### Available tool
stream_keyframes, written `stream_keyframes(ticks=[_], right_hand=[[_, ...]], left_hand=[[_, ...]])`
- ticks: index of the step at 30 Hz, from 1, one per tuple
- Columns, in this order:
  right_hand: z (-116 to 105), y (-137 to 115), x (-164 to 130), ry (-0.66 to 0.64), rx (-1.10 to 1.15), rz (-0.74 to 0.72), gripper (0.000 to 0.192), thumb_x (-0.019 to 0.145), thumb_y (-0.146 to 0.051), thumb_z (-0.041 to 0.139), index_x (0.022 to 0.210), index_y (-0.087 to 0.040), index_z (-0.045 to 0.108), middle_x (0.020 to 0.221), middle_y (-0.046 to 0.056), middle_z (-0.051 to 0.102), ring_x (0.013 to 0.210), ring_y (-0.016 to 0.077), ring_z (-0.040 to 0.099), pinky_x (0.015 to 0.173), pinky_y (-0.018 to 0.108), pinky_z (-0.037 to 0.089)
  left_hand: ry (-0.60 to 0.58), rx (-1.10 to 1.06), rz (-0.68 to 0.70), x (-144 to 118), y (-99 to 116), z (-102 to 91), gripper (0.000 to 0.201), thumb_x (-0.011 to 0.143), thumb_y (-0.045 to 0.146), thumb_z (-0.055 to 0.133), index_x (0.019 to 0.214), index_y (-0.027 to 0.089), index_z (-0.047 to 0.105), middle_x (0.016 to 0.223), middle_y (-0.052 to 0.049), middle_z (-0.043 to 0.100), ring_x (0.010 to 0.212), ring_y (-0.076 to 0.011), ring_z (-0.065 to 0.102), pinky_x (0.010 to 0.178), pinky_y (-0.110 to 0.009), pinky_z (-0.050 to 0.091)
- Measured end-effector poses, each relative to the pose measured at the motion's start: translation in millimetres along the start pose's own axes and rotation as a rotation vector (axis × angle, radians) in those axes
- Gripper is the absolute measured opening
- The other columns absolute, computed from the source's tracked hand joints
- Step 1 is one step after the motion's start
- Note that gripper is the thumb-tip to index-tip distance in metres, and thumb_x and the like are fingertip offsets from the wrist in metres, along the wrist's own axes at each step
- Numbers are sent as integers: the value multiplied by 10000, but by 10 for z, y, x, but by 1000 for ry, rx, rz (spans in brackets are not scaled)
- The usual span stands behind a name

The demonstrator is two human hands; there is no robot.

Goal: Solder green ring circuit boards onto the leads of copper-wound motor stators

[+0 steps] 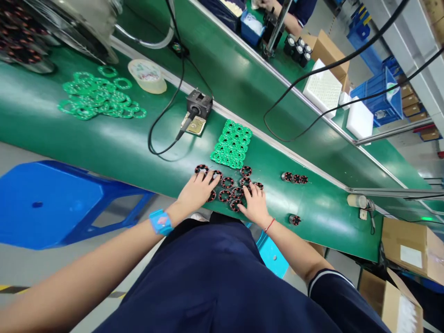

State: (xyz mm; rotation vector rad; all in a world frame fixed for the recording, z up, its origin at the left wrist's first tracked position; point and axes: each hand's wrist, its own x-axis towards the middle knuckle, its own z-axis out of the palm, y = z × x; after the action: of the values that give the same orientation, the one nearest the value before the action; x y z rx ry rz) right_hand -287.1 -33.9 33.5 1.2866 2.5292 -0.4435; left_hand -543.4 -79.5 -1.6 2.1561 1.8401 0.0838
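Motor stators, dark rings with reddish-copper windings, stand in a loose cluster [227, 182] on the green bench in front of me. My left hand [194, 190] reaches over the cluster's left side, fingers stretched out and resting at the stators there. On the right side lies my right hand [255, 203], its thumb apart from the fingers and its fingertips touching stators. Neither hand lifts anything. Just beyond the cluster is a block of green ring-shaped circuit boards [231, 143] laid in rows.
A soldering iron [189, 124] sits in its holder, its cable looping left. Loose green ring boards [100, 97] are heaped near a shallow tub [147, 76]. More stators [294, 178] stand to the right, one [294, 219] nearer the edge. A blue stool [52, 199] is at left. Across the bench, a person's arm [289, 21] shows.
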Motion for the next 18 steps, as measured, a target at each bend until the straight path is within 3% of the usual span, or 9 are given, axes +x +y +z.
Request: stream_keyframes(ticks=[5, 9, 12, 18], right_hand=[[114, -60, 35, 13, 44, 119, 873, 907, -558, 694, 1625, -183, 366, 1727, 221, 277, 1599, 422, 219, 1245, 676, 220], [60, 113, 87, -46, 56, -41, 781, 926, -456, 692, 1617, -253, 388, 1731, 204, 276, 1599, 398, 240, 1248, 664, 203], [-3, 230, 134, -65, 74, -118, 712, 924, -426, 698, 1578, -292, 449, 1723, 156, 320, 1579, 363, 282, 1251, 621, 222], [-35, 209, 234, -76, 63, -135, 757, 864, -387, 765, 1545, -216, 480, 1724, 195, 305, 1550, 395, 311, 1207, 660, 276]], left_hand=[[-13, 59, -84, 7, -16, 5, 828, 884, 295, 611, 1648, 193, 311, 1642, -258, 393, 1466, -514, 376, 1129, -702, 341], [-96, 95, -16, -17, -69, -46, 688, 893, 254, 593, 1570, 253, 467, 1638, -201, 426, 1467, -448, 400, 1029, -560, 491], [-162, 107, 37, -25, -80, -63, 594, 920, 201, 545, 1509, 280, 551, 1608, -173, 475, 1399, -412, 473, 970, -503, 528], [-204, 116, 12, 43, -52, -71, 686, 879, 135, 584, 1551, 247, 501, 1589, -189, 482, 1353, -414, 494, 951, -475, 533]])
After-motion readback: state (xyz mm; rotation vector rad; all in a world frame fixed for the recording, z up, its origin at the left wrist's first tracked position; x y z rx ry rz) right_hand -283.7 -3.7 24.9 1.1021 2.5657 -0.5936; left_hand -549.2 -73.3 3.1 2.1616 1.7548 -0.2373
